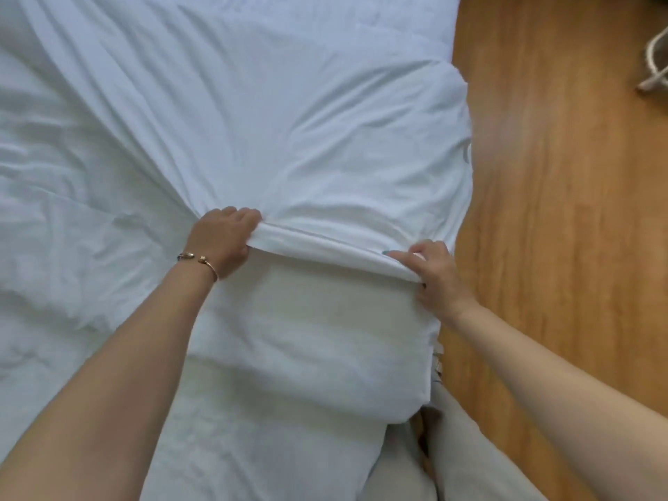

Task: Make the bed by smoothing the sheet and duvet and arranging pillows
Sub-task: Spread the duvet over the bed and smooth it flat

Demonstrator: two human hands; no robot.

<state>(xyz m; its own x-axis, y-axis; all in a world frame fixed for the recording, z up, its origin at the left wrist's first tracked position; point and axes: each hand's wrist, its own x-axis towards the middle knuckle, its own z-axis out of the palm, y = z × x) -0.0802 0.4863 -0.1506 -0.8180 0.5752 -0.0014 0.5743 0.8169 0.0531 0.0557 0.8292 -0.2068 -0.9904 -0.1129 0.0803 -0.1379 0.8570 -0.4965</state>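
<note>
Both hands grip a folded edge of soft, creased white duvet (289,139) at frame centre: left hand (222,240) fingers curled over it, right hand (433,273) pinching it (wooden floor (560,211) right).

Bright even light, soft shadows, slight blur, wide-angle bending

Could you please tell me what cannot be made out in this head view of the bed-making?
- Pillows: none is in view.
- Left hand fingertips: tucked under the duvet edge that it grips.
- Sheet below that edge: whether it is the sheet or mattress cover is unclear.
- Bed's far and left sides: cut off by the frame.
- White object on the floor: cut off, too blurred to name.
- Right hand pinches the same edge.
</note>
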